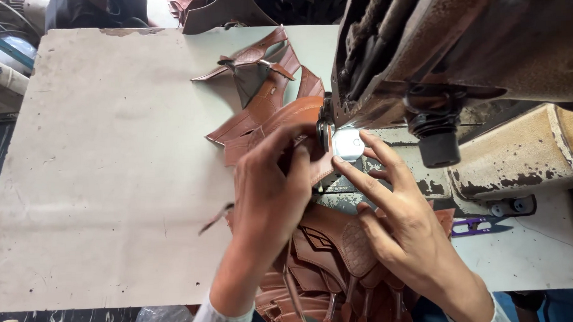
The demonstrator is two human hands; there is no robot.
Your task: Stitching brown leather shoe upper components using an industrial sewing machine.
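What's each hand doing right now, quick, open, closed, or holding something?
Left hand: closed, pinching the brown leather piece at the sewing machine.
Right hand: open, fingers spread, fingertips by the needle area.

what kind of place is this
Probably a small leather stitching workshop: a worn sewing machine, cut brown leather pieces on the table, and purple thread snips.

Leather pieces (pixel 266 111) lie on the table (pixel 96 155) left of the sewing machine (pixel 460 53), snips (pixel 476 225) apparently below it.
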